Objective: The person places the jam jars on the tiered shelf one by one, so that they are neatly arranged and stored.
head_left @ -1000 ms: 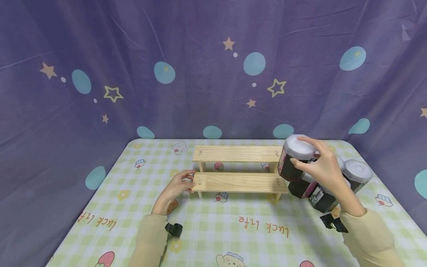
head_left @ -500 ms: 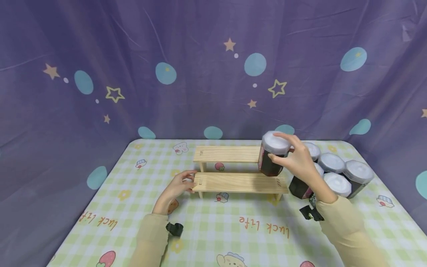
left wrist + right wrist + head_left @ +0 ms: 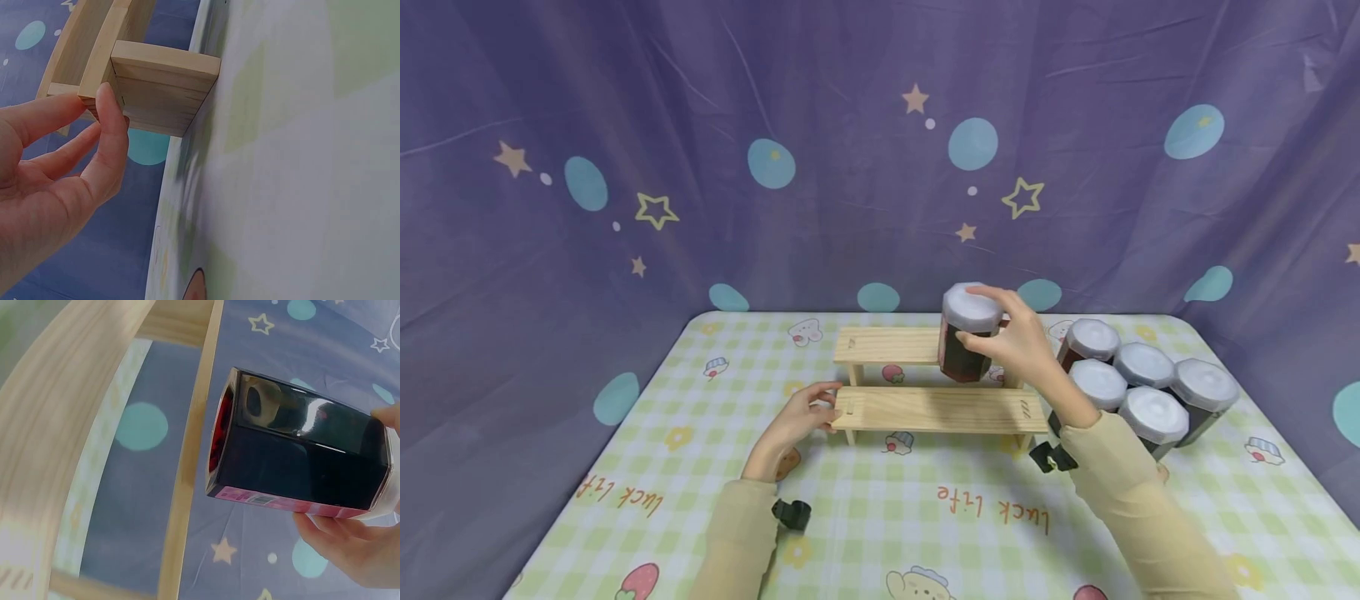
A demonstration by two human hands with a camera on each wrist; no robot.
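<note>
A two-step wooden shelf [image 3: 940,408] stands on the table. My left hand [image 3: 801,415] pinches the left end of its lower board; in the left wrist view, thumb and fingertips meet at that wooden edge [image 3: 94,87]. My right hand [image 3: 1022,337] grips a dark octagonal jar [image 3: 964,354] near its whitish lid [image 3: 972,307]. The jar is held upright in front of and over the upper board. In the right wrist view, the dark jar [image 3: 306,450] shows a pink label strip, and its base appears apart from the board's edge.
Several similar jars with whitish lids [image 3: 1153,412] stand grouped right of the shelf. A checked cloth [image 3: 865,517] with printed pictures covers the table. Behind hangs a purple curtain [image 3: 850,233] with stars and blue ovals.
My right hand has carried the jar leftward, from above the jar group to the upper board. The left hand has stayed at the shelf's left end.
</note>
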